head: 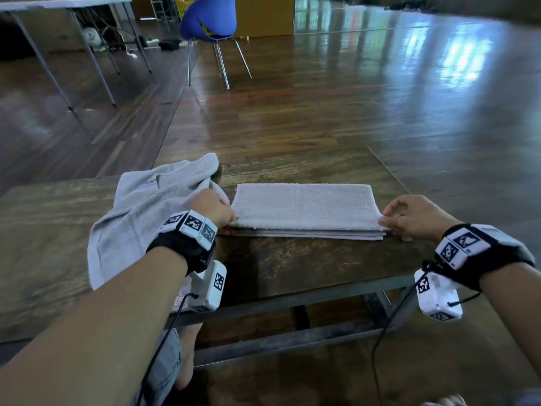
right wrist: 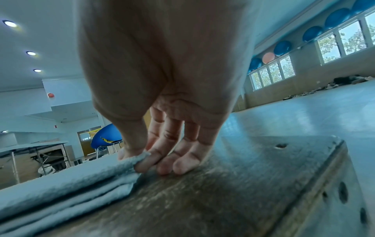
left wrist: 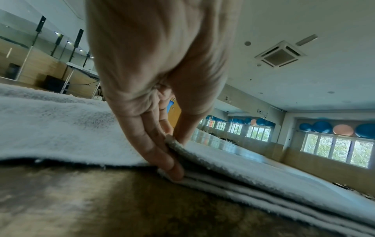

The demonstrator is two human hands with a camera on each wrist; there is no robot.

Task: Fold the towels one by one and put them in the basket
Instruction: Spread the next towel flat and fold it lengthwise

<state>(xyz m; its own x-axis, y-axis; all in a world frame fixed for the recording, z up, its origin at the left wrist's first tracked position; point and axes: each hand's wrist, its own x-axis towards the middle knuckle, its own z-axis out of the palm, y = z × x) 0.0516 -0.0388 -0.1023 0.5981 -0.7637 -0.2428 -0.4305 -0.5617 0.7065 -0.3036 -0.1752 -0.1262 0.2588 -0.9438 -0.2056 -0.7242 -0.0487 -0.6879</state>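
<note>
A grey towel lies folded into a long flat strip of several layers on the wooden table. My left hand pinches the top layer at its near left corner, thumb above and fingers below; the left wrist view shows that pinch on the folded towel. At the near right corner, thumb and forefinger of my right hand nip the top layer of the towel, while the other fingertips rest on the wood. A second grey towel lies crumpled at the left, under my left forearm. No basket is in view.
The table's right edge runs just beyond my right hand, with a metal frame below. A blue chair stands on the wooden floor behind, and folding tables at the far left. My bare foot shows under the table.
</note>
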